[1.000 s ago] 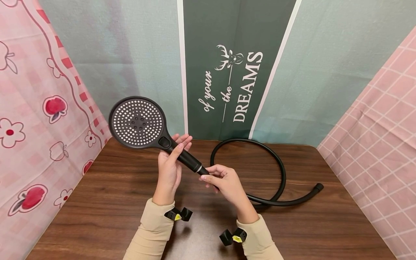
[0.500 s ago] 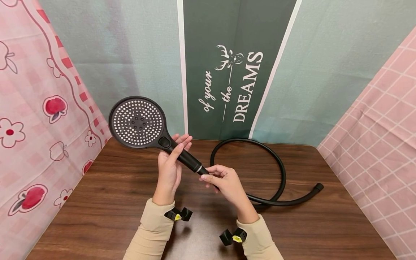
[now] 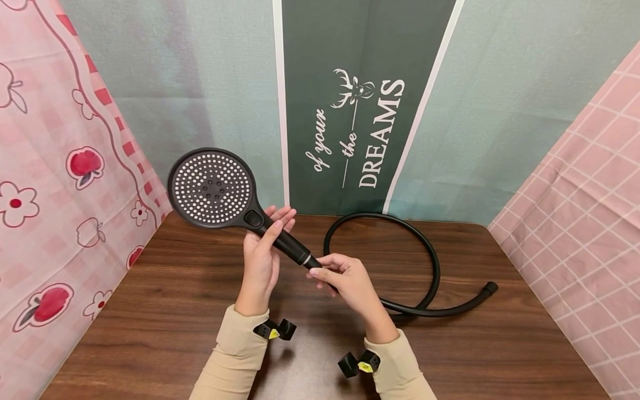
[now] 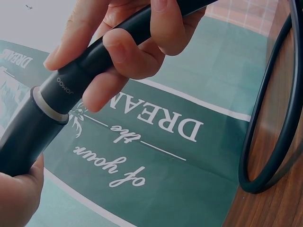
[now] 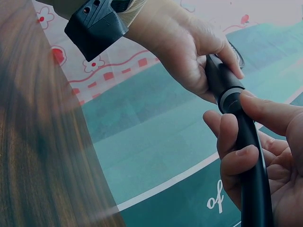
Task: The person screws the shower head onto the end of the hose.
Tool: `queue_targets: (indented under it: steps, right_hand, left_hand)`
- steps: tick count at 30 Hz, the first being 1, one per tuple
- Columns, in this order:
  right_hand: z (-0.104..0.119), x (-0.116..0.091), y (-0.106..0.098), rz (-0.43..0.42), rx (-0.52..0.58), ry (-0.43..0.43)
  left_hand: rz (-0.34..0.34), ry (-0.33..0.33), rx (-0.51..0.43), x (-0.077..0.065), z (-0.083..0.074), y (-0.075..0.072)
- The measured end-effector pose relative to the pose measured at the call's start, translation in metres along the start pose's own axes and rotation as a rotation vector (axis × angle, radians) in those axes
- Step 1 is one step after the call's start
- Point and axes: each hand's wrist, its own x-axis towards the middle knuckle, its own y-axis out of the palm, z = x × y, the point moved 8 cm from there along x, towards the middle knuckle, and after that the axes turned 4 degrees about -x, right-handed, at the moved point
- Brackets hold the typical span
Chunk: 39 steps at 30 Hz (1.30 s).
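A black handheld shower head point(image 3: 212, 189) with a round face of pale nozzles is held up over the table, its face toward the head camera. My left hand point(image 3: 261, 255) grips its handle point(image 3: 287, 244), the thumb lying along the front. At the handle's lower end my right hand point(image 3: 345, 278) curls its fingers round the end of a black shower hose point(image 4: 137, 26). A pale ring point(image 4: 49, 106) shows where the hose's connector point(image 4: 66, 85) meets the handle, close by the right fingertips. In the right wrist view the hose runs down through the right hand's fingers.
The rest of the hose point(image 3: 435, 266) loops over the wooden table point(image 3: 150, 311) on the right, its free end point(image 3: 491, 288) pointing right. Fabric backdrops point(image 3: 230, 72) stand behind and at both sides. Both sleeves carry small black wrist cameras point(image 3: 286, 329).
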Motion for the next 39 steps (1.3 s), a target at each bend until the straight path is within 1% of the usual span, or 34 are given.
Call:
queue_targets:
  steps: [39]
  right_hand:
    - [-0.0022,0.0002,0.0006,0.017,0.016,0.023]
  left_hand:
    - [0.003,0.0,0.0,-0.0003,-0.0003,0.0001]
